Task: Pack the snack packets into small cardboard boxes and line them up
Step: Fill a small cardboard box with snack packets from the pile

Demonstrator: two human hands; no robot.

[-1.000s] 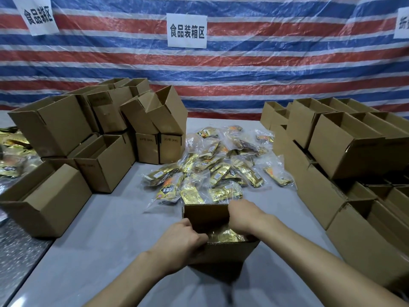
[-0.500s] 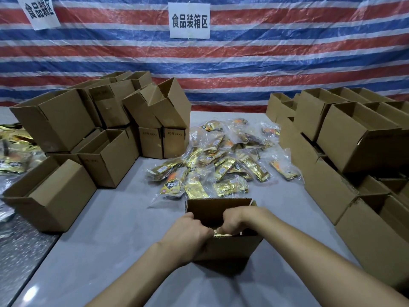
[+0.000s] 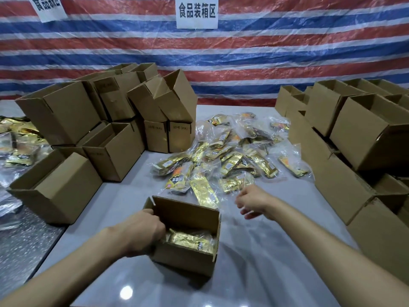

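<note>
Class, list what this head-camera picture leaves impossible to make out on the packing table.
Head view: fingertips of the left hand, hidden behind its own back at the open box.
Packed packets: count hidden by hand and near wall.
Fingers of the right hand: motion blur.
Left sign: cut by the top edge.
Loose packets: print too small.

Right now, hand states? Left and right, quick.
Left hand: closed, gripping the left wall of the open box.
Right hand: open, holding nothing, in the air near the snack packets.
</note>
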